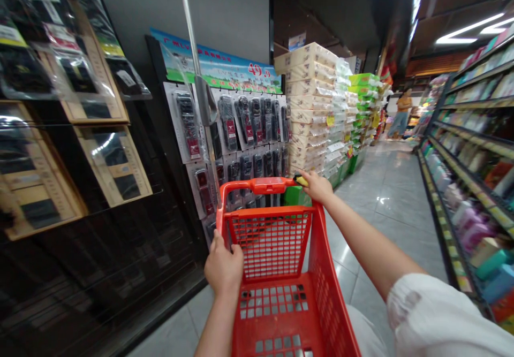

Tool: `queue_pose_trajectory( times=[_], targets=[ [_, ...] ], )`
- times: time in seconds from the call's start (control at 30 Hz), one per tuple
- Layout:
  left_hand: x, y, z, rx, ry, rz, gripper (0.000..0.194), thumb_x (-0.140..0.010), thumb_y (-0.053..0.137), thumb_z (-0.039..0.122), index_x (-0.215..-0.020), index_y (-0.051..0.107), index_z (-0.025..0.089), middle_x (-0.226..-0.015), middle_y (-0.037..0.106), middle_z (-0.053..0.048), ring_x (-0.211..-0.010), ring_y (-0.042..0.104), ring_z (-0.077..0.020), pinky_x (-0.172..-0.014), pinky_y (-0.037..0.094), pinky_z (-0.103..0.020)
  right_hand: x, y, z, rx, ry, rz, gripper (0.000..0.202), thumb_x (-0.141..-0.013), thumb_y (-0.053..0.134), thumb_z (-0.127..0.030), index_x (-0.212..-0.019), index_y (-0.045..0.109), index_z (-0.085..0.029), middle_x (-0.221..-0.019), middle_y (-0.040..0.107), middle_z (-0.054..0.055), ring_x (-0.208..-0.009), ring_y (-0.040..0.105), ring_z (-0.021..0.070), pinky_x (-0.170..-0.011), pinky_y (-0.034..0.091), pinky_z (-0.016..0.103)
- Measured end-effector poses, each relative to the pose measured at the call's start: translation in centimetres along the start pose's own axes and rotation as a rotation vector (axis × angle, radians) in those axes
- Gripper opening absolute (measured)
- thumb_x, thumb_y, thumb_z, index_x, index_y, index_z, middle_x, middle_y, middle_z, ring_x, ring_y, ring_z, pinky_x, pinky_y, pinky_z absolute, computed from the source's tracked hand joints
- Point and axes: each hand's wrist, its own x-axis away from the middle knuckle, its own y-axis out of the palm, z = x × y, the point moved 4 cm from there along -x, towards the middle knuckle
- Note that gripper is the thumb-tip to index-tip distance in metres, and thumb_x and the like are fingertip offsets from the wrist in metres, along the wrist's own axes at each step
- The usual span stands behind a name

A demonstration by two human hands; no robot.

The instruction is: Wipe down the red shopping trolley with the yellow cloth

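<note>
A red plastic shopping cart [277, 213] with grid walls stands right in front of me, its handle bar at the far end. My left hand [225, 266] is closed on the cart's left side rim, thumb on the inner side. At the far right corner of the handle, my right hand [318, 187] is wrapped round the bar. Beside its fingers shows a small yellow and black piece [301, 180]; whether it is part of the cart or held, I cannot tell. The cart's basket floor and right wall show bare red grid.
Packaged belts [228, 121] hang on a rack at left under a blue price banner [225, 65]. Boxed goods [114, 164] line the dark wall. Stacked tissue packs [311, 105] stand beyond. Shelves of bottles [469, 218] run along the right; a person [401, 113] stands down the tiled aisle.
</note>
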Motion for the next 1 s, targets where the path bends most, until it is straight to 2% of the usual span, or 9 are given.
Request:
queue_pose_trajectory(
  times=[0.1, 0.17, 0.3, 0.4, 0.67, 0.77, 1.0],
  targets=[
    [0.0, 0.2, 0.0, -0.016, -0.006, 0.003, 0.062, -0.086, 0.045, 0.028, -0.144, 0.042, 0.007, -0.133, 0.059, -0.016, -0.095, 0.069, -0.0279, -0.074, 0.054, -0.034, -1.5, 0.1, 1.3, -0.124, 0.177, -0.057, 0.041, -0.091, 0.043, -0.039, -0.128, 0.056, -0.024, -0.114, 0.067, 0.009, -0.103, 0.064, 0.0239, -0.079, 0.047, 0.029],
    [0.0, 0.2, 0.0, -0.014, -0.005, 0.004, 0.063, -0.085, 0.045, 0.028, -0.144, 0.042, 0.006, -0.134, 0.059, -0.016, -0.098, 0.068, -0.0275, -0.076, 0.054, -0.033, -2.4, 0.0, 0.6, -0.121, 0.200, -0.075, 0.038, -0.090, 0.043, -0.039, -0.118, 0.062, -0.021, -0.112, 0.069, 0.010, -0.104, 0.064, 0.0252, -0.079, 0.048, 0.030],
    [-0.1, 0.3, 0.0, 0.003, -0.011, -0.007, 0.063, -0.085, 0.046, 0.028, -0.143, 0.042, 0.005, -0.137, 0.056, -0.015, -0.102, 0.067, -0.0280, -0.077, 0.054, -0.033, -3.3, -0.2, -4.2, -0.057, 0.035, -0.046, 0.035, -0.090, 0.044, -0.040, -0.112, 0.064, -0.022, -0.111, 0.069, 0.011, -0.103, 0.065, 0.0257, -0.083, 0.047, 0.032],
    [-0.1, 0.3, -0.1, -0.002, -0.027, -0.015, 0.065, -0.083, 0.047, 0.029, -0.144, 0.041, 0.006, -0.138, 0.056, -0.014, -0.100, 0.068, -0.0292, -0.077, 0.054, -0.035, -3.5, -0.3, -7.2, -0.063, -0.013, -0.043, 0.037, -0.092, 0.041, -0.043, -0.112, 0.064, -0.021, -0.111, 0.070, 0.011, -0.103, 0.065, 0.0256, -0.084, 0.047, 0.033],
    [-0.3, -0.1, -0.9, 0.013, -0.065, 0.025, 0.065, -0.082, 0.050, 0.027, -0.144, 0.042, 0.006, -0.136, 0.058, -0.016, -0.105, 0.066, -0.0291, -0.081, 0.053, -0.035, -3.3, -0.1, -10.9, -0.064, -0.084, -0.072, 0.038, -0.096, 0.035, -0.041, -0.117, 0.061, -0.024, -0.114, 0.067, 0.011, -0.102, 0.064, 0.0252, -0.085, 0.046, 0.035],
    [-0.3, -0.1, -1.1, 0.026, -0.075, 0.028, 0.065, -0.083, 0.050, 0.027, -0.144, 0.042, 0.007, -0.136, 0.058, -0.015, -0.106, 0.066, -0.0293, -0.083, 0.053, -0.035, -2.8, -0.2, -13.1, -0.039, -0.135, -0.054, 0.036, -0.096, 0.035, -0.036, -0.117, 0.062, -0.023, -0.115, 0.065, 0.012, -0.102, 0.063, 0.0253, -0.085, 0.046, 0.035],
    [-0.1, 0.5, -1.0, 0.068, -0.063, 0.037, 0.064, -0.080, 0.050, 0.023, -0.143, 0.044, 0.008, -0.138, 0.057, -0.012, -0.111, 0.064, -0.0265, -0.088, 0.051, -0.031, -2.4, 0.2, -21.6, -0.100, -0.315, 0.033, 0.030, -0.092, 0.041, -0.023, -0.115, 0.059, -0.017, -0.113, 0.063, 0.015, -0.104, 0.060, 0.0270, -0.085, 0.046, 0.037]
  ],
)
